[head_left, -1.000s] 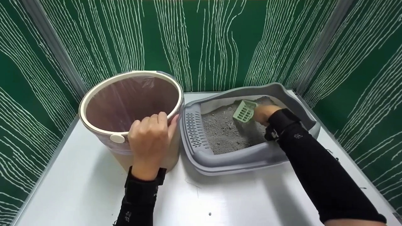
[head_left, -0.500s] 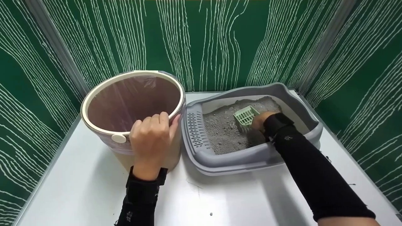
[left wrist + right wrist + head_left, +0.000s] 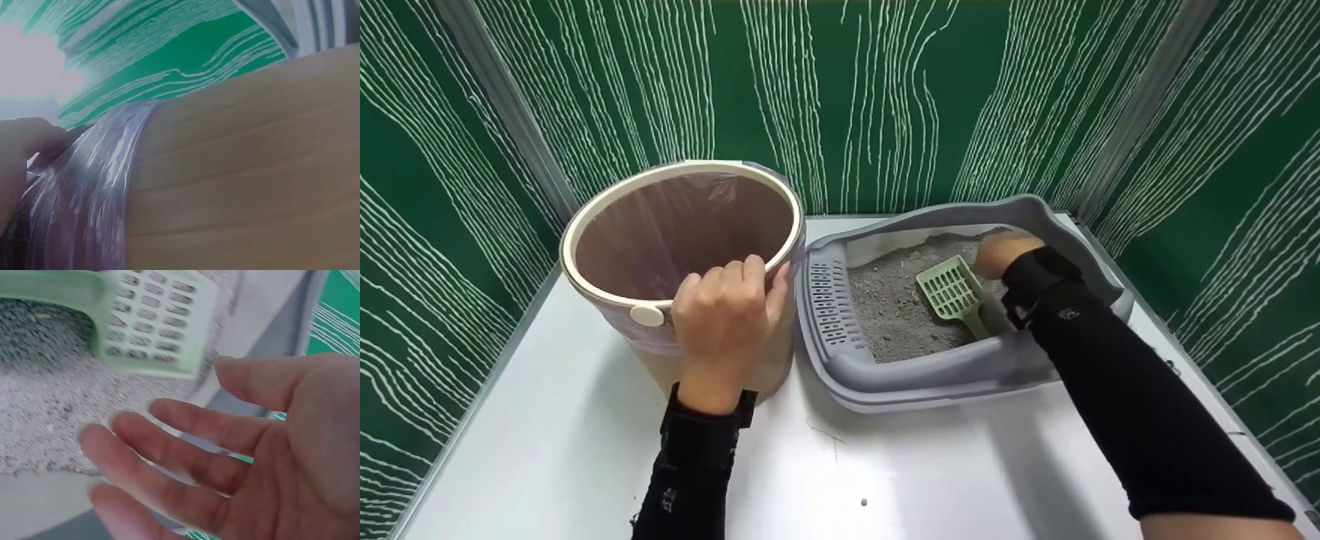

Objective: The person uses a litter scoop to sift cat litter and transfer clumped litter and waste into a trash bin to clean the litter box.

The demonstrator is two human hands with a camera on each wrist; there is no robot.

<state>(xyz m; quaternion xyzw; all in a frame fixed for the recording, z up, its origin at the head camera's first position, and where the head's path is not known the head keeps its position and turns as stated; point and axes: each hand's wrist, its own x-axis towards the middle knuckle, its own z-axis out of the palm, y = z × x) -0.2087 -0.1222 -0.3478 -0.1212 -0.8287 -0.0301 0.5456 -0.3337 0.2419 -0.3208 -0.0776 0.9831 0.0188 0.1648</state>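
My left hand (image 3: 724,315) grips the near right rim of a lined trash can (image 3: 569,251), fingers over the edge and thumb on the right. In the left wrist view, part of that hand (image 3: 19,152) shows beside the clear plastic liner (image 3: 107,169) folded down over the tan ribbed wall (image 3: 242,157). A green slotted litter scoop (image 3: 950,289) lies on grey cat litter (image 3: 885,315) inside a grey litter box (image 3: 930,379), handle toward the near side. Beyond the scoop, my right hand (image 3: 1001,253) is apart from it; in the right wrist view its fingers (image 3: 169,478) are spread and hold nothing.
The can and the litter box stand side by side on a white table (image 3: 780,480). A perforated step (image 3: 829,307) forms the box's left end. A small dark crumb (image 3: 864,502) lies near the front. Green white-streaked walls (image 3: 885,97) close off the back and sides.
My right hand has let go of the scoop and moved up and back from it. The scoop now lies flat on the litter, handle swung toward the near side. My left hand keeps its hold.
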